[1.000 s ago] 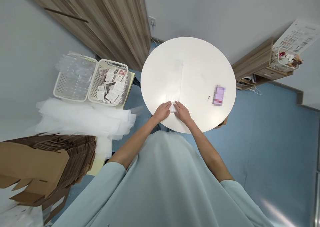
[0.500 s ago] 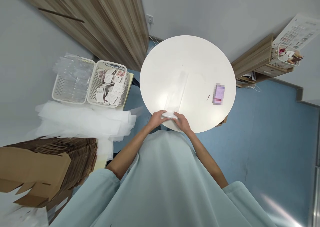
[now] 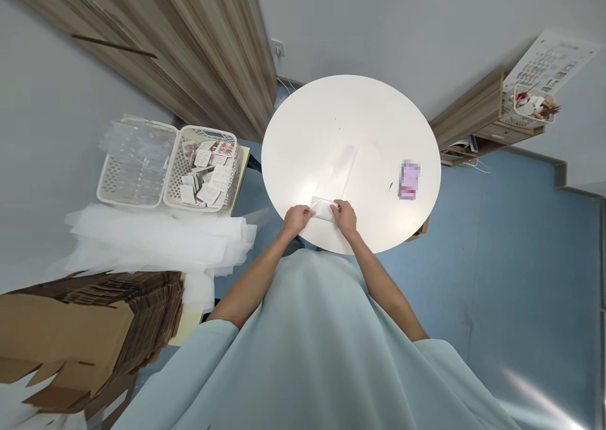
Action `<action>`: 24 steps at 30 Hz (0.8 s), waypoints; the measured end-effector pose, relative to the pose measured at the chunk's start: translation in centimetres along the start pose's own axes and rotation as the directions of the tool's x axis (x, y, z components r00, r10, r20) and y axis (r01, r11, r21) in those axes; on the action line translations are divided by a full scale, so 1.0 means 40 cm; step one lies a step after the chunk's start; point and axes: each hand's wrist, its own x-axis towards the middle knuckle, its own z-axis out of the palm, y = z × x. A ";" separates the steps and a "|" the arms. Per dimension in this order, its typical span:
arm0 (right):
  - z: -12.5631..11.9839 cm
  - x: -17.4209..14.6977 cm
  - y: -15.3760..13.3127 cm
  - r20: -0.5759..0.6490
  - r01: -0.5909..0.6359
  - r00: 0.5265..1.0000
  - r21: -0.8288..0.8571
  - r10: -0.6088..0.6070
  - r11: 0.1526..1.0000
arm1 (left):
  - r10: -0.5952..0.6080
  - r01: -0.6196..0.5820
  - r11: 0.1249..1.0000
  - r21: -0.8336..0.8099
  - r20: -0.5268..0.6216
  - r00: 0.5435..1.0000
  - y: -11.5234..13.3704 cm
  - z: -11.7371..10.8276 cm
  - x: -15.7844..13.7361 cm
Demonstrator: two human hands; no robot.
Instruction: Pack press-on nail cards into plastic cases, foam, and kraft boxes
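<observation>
A translucent white wrapping sheet (image 3: 341,168) lies as a long strip on the round white table (image 3: 303,114). Its near end is folded over into a flat white packet (image 3: 323,209) close to the table's front edge; what is inside cannot be made out. My left hand (image 3: 297,219) pinches the packet's left edge between thumb and fingers. On the opposite side my right hand (image 3: 345,218) grips the right edge, its fingertips on top.
A pixelated purple item (image 3: 409,180) lies on the table's right side. At left stand a white basket of small cards (image 3: 237,180), a basket of clear plastic (image 3: 113,193), white sheets (image 3: 156,237) and flattened cardboard boxes (image 3: 66,335). A wooden cabinet (image 3: 466,111) is at right.
The near end of the sheet was a narrow roll at the table edge; now it lies flatter and wider, a little farther onto the table. Both hands moved slightly with it.
</observation>
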 end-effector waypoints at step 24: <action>0.014 -0.139 0.141 0.140 0.491 0.869 -0.140 -0.474 0.860 | 0.461 -0.490 0.854 0.177 0.183 0.868 -0.050 0.026 -0.048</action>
